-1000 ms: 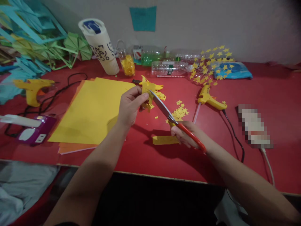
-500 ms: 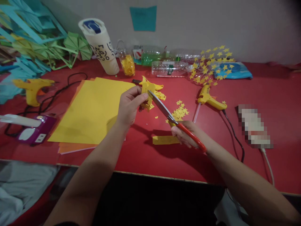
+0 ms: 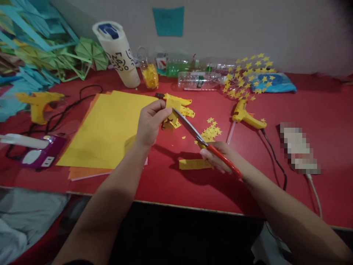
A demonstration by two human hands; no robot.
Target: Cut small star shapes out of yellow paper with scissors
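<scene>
My left hand (image 3: 151, 121) pinches a small piece of yellow paper (image 3: 173, 106) above the table. Red-handled scissors (image 3: 205, 141) are gripped in my right hand (image 3: 220, 158), their blades pointing up and left with the tips against the paper. Whether the blades are fully closed is hard to make out. Yellow paper scraps (image 3: 186, 108) lie behind the held piece. A pile of small yellow paper stars (image 3: 211, 131) sits just beyond the scissors. Below my right hand lies a yellow paper strip (image 3: 193, 164), partly hidden by that hand.
Yellow sheets (image 3: 110, 129) lie left on the red table (image 3: 171, 187). Yellow glue guns stand at left (image 3: 38, 105) and right (image 3: 248, 117), with cords. A white tumbler (image 3: 118, 55), plastic bottles (image 3: 198, 79), a star-covered bottle (image 3: 242, 79) and a phone (image 3: 298, 147) surround the work area.
The yellow paper in my left hand has turned and shifted slightly downward. The scissor tips have moved a little left and down. My right hand stays nearly in place.
</scene>
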